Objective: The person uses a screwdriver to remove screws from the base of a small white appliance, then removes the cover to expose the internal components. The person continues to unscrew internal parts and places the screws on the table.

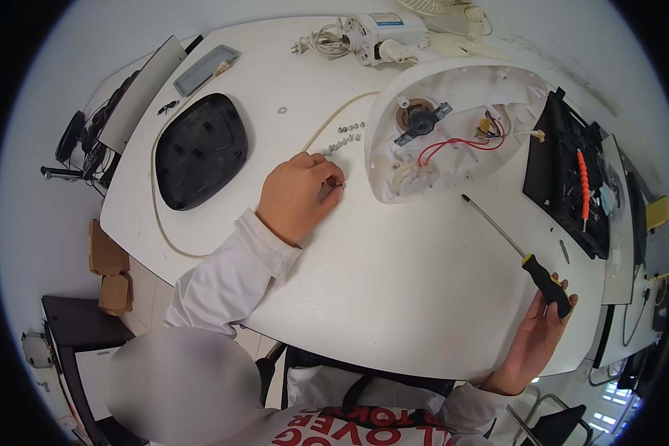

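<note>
- Right grip point(531, 340), in the head view, is closed around the black handle of the screwdriver point(529, 262), with thumb and fingers on it.
- Left grip point(297, 193) has the fingers curled together above the table point(394, 282). A small shiny thing shows at the fingertips; I cannot tell if it is pinched or only touched.
- White casing point(379, 141) lies ahead of the right grip and to its left, the hollow side facing up. The left grip is nearer to it, just beside its left edge.
- Screwdriver has its long axis from lower right to upper left; its tip points toward the near edge of the casing, apart from it.
- Screws point(342, 145) stand in short rows just beyond the left grip, between black cover point(201, 152) and casing.
- Hard to make out: whether the screwdriver tip touches the table. Left fingertips are partly hidden by the hand itself, and a grey blur covers the lower left.
</note>
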Tool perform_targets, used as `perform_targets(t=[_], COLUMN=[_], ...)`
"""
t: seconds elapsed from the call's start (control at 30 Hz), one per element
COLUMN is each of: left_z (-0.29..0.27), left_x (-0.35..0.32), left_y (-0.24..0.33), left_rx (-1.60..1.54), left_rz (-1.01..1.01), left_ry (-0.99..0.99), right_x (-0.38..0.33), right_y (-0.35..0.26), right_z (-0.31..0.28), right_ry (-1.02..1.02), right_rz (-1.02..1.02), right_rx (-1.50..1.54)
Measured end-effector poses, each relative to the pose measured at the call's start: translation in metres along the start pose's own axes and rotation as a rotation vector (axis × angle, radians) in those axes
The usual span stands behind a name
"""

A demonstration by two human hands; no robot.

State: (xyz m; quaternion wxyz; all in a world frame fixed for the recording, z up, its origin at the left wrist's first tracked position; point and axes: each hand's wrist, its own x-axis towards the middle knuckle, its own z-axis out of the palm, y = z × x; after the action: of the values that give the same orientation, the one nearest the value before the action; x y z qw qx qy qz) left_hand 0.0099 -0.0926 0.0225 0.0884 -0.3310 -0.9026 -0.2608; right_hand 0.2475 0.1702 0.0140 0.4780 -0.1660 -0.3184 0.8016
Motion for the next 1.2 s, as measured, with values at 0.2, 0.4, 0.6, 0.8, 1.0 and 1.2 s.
perform_targets(t=[0.2, 0.4, 0.6, 0.8, 1.0, 1.2], left_z=[0.0011, 0.0010, 0.0003, 0.0002, 0.0005, -0.0009], left_x=[0.0002, -0.0006, -0.0003, -0.0006, -0.0006, -0.0009], left_y=[-0.0005, 0.0006, 0.0012, 0.0020, 0.0014, 0.0037], left_rx=[0.013, 0.022, 0.017, 0.039, 0.038, 0.069], left_rz=[0.005, 0.000, -0.004, 0.014, 0.027, -0.003], left_ry=[0.004, 0.004, -0.010, -0.010, -0.006, -0.017], right_x=[0.0009, 0.0020, -0.0009, 0.0003, 0.0008, 0.0009], right_y=[-0.0003, -0.0016, -0.0007, -0.0012, -0.0014, -0.0011], right_z=[-0.0023, -0.0053, 0.0014, -0.0013, -0.0012, -0.0028], right_ry=[-0.002, -0.027, -0.001, -0.001, 0.003, 0.002], right_rz=[-0.003, -0.002, -0.001, 0.001, 0.003, 0.011], right_rx=[-0.007, -0.027, 0.000, -0.015, -0.006, 0.024])
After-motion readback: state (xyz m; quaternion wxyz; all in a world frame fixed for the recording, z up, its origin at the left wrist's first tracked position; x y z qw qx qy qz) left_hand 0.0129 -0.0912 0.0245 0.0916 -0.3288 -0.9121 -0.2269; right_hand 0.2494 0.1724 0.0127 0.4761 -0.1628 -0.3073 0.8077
